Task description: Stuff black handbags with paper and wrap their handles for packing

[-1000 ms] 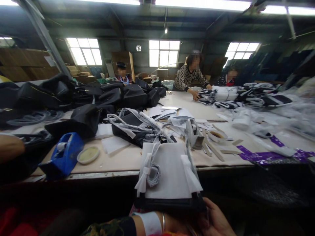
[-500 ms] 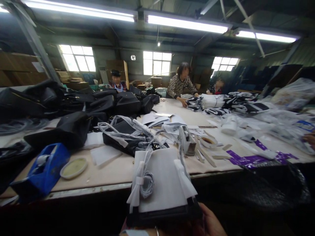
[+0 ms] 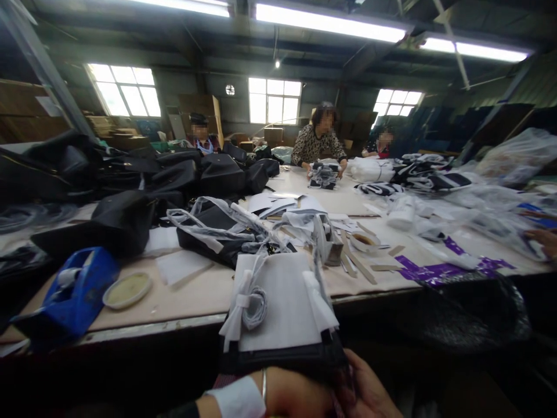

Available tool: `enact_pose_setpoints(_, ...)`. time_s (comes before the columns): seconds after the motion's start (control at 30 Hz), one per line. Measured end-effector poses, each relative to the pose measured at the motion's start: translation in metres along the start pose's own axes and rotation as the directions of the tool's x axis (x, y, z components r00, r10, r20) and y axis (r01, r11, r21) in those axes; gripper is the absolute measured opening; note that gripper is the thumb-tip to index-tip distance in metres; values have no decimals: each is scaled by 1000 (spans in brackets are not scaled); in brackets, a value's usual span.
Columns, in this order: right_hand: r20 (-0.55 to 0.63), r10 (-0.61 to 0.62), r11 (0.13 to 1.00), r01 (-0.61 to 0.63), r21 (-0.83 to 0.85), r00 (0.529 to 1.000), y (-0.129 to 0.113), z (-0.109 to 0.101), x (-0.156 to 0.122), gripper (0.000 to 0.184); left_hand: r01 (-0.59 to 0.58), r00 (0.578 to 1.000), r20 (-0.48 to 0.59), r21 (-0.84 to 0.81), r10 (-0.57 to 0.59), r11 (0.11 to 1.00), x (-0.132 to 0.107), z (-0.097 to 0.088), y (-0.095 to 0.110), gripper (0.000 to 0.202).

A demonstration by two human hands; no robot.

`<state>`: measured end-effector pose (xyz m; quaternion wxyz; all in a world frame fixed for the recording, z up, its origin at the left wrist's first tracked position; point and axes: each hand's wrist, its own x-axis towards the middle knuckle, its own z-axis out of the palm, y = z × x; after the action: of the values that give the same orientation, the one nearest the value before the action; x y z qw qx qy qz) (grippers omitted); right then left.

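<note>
A black handbag (image 3: 278, 357) is in front of me at the table's near edge, a white foam sheet (image 3: 281, 302) covering its face. White wrapping is around its straps, and a coiled strap (image 3: 255, 307) is bound at the left. My right hand (image 3: 369, 386) grips the bag's near right corner, thumb along the side. Across the bag's near side lies my left hand (image 3: 296, 390), a bracelet and a white band at its wrist. The left fingers are dark and blurred near the right hand.
Beyond the bag lies another black bag (image 3: 209, 235) with wrapped straps. A blue tape dispenser (image 3: 82, 290) and a round dish (image 3: 127, 290) are at left, a grey dispenser (image 3: 328, 244) and tape roll (image 3: 364, 241) at right. A co-worker (image 3: 319, 139) handles a striped bundle (image 3: 324, 174).
My left hand has come up into fuller view along the bag's near side. The bag sits slightly higher in view. The co-worker has moved a striped bundle to the left, away from the pile.
</note>
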<state>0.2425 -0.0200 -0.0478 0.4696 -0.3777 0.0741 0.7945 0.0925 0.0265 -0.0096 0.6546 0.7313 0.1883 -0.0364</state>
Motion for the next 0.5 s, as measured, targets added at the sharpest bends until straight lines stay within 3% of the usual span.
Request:
enact_pose_setpoints(0.07,-57,-40,997,43,62,998,1,2,-2,18,-17,994,105,100,7,995,-22,-8,21,7)
enact_pose_setpoints(0.13,-98,-49,995,57,83,994,3,-1,-3,13,-59,993,108,111,47,992,-51,-18,50,25)
enact_pose_setpoints(0.2,-118,-31,997,40,70,993,5,-8,-3,11,-40,999,12,-14,40,999,-76,-27,77,29)
enact_pose_setpoints(0.27,-152,-21,998,29,47,988,5,-17,-3,17,-52,985,-171,-332,-6,942,-91,-37,93,30)
enact_pose_setpoints(0.33,-193,-54,998,57,12,980,4,-25,-4,23,-223,902,-425,-602,-71,767,-95,-49,95,33)
enact_pose_setpoints(0.4,-279,-149,989,140,-52,949,-1,-29,-9,20,-428,814,-566,-737,-131,523,-96,-61,89,38)
enact_pose_setpoints(0.43,-339,-217,976,195,-97,916,-6,-30,-13,16,-490,804,-579,-775,-136,400,-97,-67,85,40)
enact_pose_setpoints(0.5,-446,-384,923,324,-207,808,-19,-26,-22,9,-523,829,-549,-827,-102,205,-100,-77,79,42)
